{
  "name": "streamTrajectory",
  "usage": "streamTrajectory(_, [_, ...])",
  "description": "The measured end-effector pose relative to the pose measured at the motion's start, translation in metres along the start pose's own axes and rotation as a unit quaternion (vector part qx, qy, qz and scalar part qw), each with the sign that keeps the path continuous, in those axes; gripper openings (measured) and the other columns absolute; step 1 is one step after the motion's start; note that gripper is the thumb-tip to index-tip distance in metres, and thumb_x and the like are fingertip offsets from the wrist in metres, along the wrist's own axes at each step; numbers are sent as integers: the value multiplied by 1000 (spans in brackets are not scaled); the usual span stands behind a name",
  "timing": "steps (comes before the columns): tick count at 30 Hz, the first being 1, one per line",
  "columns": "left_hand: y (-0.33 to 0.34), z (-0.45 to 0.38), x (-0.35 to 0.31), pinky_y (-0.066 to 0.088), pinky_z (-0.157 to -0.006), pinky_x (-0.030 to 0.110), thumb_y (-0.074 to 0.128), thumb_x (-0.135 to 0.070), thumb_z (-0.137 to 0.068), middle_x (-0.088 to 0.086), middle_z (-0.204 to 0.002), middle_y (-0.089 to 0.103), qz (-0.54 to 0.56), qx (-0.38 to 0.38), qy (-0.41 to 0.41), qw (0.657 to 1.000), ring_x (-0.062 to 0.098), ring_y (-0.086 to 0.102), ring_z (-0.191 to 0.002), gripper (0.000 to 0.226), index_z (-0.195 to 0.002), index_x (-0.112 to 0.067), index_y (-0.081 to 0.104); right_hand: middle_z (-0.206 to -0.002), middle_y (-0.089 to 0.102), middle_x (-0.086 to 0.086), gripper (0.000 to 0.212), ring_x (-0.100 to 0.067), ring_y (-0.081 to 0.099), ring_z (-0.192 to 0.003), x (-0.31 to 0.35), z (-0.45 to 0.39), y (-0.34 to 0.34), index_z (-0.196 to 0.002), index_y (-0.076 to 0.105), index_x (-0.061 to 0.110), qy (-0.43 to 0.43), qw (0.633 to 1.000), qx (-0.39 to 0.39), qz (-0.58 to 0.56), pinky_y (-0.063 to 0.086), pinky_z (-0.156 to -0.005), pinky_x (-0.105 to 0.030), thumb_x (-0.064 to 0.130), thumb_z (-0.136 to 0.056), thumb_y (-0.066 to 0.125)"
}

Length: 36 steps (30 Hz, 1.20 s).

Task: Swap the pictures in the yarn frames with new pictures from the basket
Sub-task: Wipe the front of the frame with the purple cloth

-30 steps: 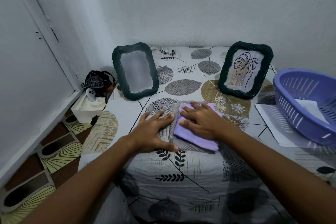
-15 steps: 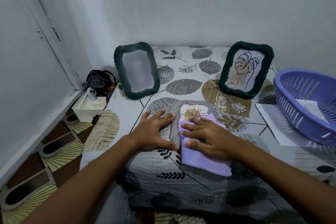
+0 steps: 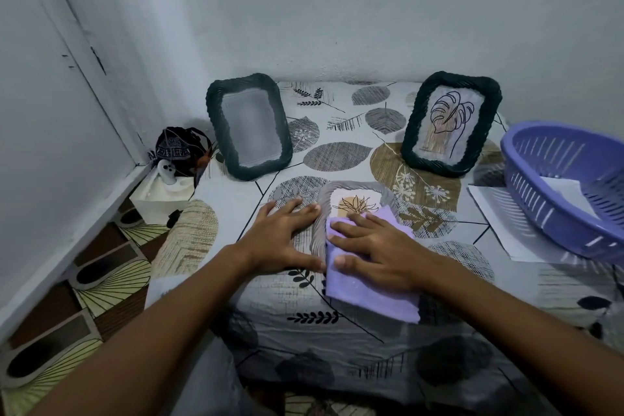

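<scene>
A grey yarn frame [image 3: 351, 187] lies flat on the table in front of me, holding a picture of a brown plant [image 3: 354, 204]. My right hand [image 3: 374, 246] presses a folded purple cloth [image 3: 371, 294] flat over the frame's near half. My left hand [image 3: 287, 233] rests with fingers spread on the table, touching the frame's left edge. Two dark green yarn frames stand at the back: the left one [image 3: 248, 130] shows only a blank grey pane, the right one [image 3: 450, 123] a leaf drawing. A purple basket [image 3: 557, 213] at the right holds paper.
White paper sheets [image 3: 496, 213] lie under the basket's near side. A white box with a dark bag [image 3: 179, 149] sits in the corner left of the table. Walls close in behind and to the left. Patterned floor tiles [image 3: 84, 280] lie at the lower left.
My right hand has dragged the purple cloth toward me along the grey frame, uncovering the plant picture at its far end. My left hand has stayed by the frame's left edge.
</scene>
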State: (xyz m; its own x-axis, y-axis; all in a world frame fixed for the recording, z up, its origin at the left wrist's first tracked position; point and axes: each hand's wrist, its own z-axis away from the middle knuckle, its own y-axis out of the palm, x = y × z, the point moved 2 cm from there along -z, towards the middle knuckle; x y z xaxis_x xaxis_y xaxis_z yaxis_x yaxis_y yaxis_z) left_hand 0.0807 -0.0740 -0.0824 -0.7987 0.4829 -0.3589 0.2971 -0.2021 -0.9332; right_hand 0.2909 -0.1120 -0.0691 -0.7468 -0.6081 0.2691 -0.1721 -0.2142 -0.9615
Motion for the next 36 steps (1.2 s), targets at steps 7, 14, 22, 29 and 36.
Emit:
streamTrajectory(7, [0,1,-1,-6,-117,37,48,-90,-50,-15,-157,17,4,2,-5,1000,0,-1,-145,120,-151,-31,21,-151,34,12,52,-9,22,-143,-8,15,-12,-137,50,32,-25,999,-22,-20,21,-113,-25,57,-96,29])
streamTrajectory(14, [-7,0,0,-9,-117,38,48,-86,-50,-20,-154,9,30,49,-9,998,-7,-8,-137,119,-151,-31,18,-157,24,3,86,-21,16,-146,1,3,-7,-146,36,26,-4,999,-5,37,13,-117,-34,75,-85,1])
streamTrajectory(22, [-11,-2,0,-4,-118,39,47,-89,-47,-13,-158,15,7,57,-16,998,1,-2,-144,120,-150,-33,21,-155,27,10,62,-8,14,-145,-3,12,-4,-141,45,30,-27,998,-31,-43,15,-117,-31,64,-93,27])
streamTrajectory(29, [-10,-3,2,-5,-118,39,49,-87,-47,-16,-158,13,10,59,-19,998,-2,-3,-142,119,-150,-34,20,-156,25,6,75,-17,14,-147,-1,11,-6,-145,39,29,-13,999,-22,39,10,-117,-30,67,-88,7])
streamTrajectory(36, [-9,-3,2,-4,-118,40,51,-87,-47,-15,-158,14,19,59,-21,998,0,-2,-144,119,-150,-35,20,-158,21,4,93,-17,8,-147,7,7,0,-145,39,28,-2,1000,-22,-14,5,-118,-33,80,-79,-1])
